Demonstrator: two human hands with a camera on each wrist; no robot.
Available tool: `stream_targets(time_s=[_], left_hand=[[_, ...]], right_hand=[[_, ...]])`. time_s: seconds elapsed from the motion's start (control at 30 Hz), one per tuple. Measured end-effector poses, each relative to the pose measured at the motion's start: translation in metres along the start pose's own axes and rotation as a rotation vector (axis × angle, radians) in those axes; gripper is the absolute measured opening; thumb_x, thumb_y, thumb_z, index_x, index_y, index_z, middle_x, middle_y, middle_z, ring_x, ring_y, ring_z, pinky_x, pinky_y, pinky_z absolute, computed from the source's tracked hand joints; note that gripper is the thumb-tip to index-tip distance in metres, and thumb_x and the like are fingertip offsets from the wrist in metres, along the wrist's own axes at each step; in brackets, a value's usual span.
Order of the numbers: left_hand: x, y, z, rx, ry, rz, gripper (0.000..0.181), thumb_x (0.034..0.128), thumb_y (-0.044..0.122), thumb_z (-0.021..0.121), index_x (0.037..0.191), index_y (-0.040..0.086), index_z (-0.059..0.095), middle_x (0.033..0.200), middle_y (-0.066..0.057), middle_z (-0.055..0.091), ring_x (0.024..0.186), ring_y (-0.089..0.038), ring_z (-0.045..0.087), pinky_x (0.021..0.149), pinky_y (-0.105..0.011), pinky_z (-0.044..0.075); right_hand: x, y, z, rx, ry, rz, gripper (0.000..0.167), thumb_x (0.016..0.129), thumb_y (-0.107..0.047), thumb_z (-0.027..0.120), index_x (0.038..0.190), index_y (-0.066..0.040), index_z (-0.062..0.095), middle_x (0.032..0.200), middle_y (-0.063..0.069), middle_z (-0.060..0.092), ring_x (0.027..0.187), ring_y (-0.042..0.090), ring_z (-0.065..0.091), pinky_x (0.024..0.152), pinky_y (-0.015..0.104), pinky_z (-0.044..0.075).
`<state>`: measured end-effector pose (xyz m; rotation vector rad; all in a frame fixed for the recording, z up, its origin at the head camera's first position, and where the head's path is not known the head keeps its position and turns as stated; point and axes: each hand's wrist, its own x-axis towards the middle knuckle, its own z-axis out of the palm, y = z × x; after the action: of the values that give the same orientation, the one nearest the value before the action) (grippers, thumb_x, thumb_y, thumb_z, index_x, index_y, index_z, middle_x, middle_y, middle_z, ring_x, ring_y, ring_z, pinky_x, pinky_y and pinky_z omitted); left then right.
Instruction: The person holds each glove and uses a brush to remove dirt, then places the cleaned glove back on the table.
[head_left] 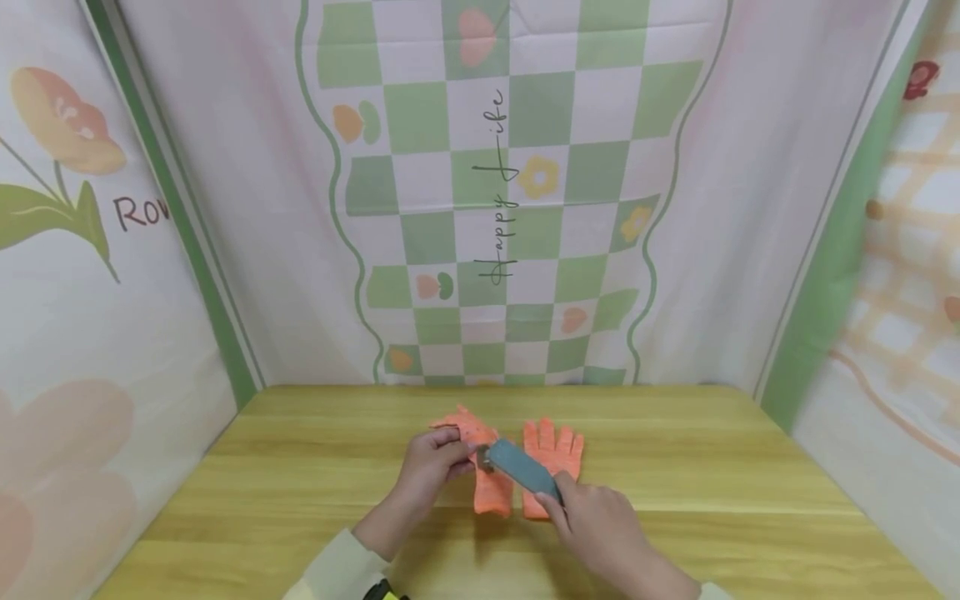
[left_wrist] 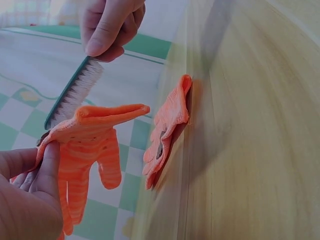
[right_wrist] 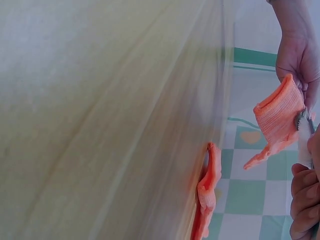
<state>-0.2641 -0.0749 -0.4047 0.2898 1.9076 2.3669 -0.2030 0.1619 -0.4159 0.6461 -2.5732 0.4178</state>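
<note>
My left hand (head_left: 431, 467) pinches an orange knit glove (head_left: 491, 492) by its edge and holds it up off the table; its fingers dangle in the left wrist view. My right hand (head_left: 600, 521) grips a teal brush (head_left: 523, 467) with pale bristles (left_wrist: 82, 87). The brush's far end meets the held glove at a dark patch (head_left: 483, 458) close to my left fingertips. A second orange glove (head_left: 553, 446) lies flat on the table, partly behind the brush and right hand; the left wrist view shows a dark mark on it.
The wooden table (head_left: 300, 483) spreads out on both sides of the hands. Behind it hangs a green-and-white checked curtain (head_left: 480, 242), with printed cloth walls at left (head_left: 112, 333) and right (head_left: 900, 333).
</note>
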Motion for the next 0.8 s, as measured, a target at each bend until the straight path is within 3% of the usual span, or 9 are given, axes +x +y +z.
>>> stream_targets(time_s=[0.3,0.43,0.6,0.8], left_hand=[[0.0,0.006,-0.001,-0.01,0.032,-0.02,0.022,0.0917,0.0,0.062,0.108,-0.015,0.061,0.082,-0.004,0.064,0.074,-0.011,0.064,0.074,-0.027,0.058],[0.002,0.009,-0.004,-0.017,0.057,-0.029,0.024,0.0922,-0.001,0.06,0.111,-0.016,0.06,0.083,-0.004,0.064,0.072,-0.01,0.064,0.072,-0.025,0.058],[0.003,0.008,-0.004,-0.009,0.069,-0.03,0.026,0.0903,-0.002,0.061,0.111,-0.017,0.06,0.082,-0.004,0.065,0.069,-0.01,0.064,0.068,-0.024,0.057],[0.001,0.006,-0.001,-0.024,0.04,-0.026,0.019,0.0897,-0.002,0.062,0.104,-0.016,0.061,0.08,-0.004,0.063,0.069,-0.011,0.064,0.067,-0.025,0.058]], right_hand=[[-0.006,0.011,-0.001,-0.121,-0.054,0.066,0.028,0.094,-0.033,0.065,0.077,-0.013,0.054,0.056,-0.009,0.041,0.044,0.005,0.034,0.038,0.022,0.031],[-0.009,0.019,-0.006,-0.151,-0.04,0.086,0.027,0.093,-0.03,0.067,0.077,-0.012,0.055,0.054,-0.009,0.037,0.044,0.006,0.033,0.037,0.021,0.03],[-0.003,0.017,-0.015,-0.07,0.024,0.048,0.028,0.095,-0.028,0.065,0.077,-0.013,0.05,0.053,-0.011,0.033,0.042,0.001,0.029,0.037,0.016,0.026],[0.004,0.005,-0.016,0.05,0.096,-0.042,0.027,0.097,-0.026,0.062,0.077,-0.015,0.047,0.055,-0.015,0.03,0.042,-0.004,0.025,0.037,0.015,0.025]])
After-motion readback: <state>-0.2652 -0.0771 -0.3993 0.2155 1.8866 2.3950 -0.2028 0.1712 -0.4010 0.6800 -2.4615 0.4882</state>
